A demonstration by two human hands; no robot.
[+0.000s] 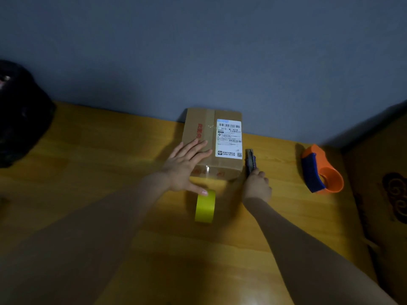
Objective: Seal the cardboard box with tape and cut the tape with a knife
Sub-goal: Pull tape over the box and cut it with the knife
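A closed cardboard box [222, 115] with a white shipping label and red print lies on the wooden table against the wall. Clear tape runs along its top seam and down the near face. My left hand [184, 167] rests flat on the box's near left corner, fingers spread, thumb touching a yellow tape roll [205, 206] that stands on edge just in front of the box. My right hand [257, 186] is shut on a utility knife [250, 160], which points away from me beside the box's right side.
An orange and blue tape dispenser [320, 170] lies on the table at the right. A dark bag [19, 115] sits at the far left. A brown patterned surface [387, 194] borders the table's right edge. The grey wall stands right behind the box.
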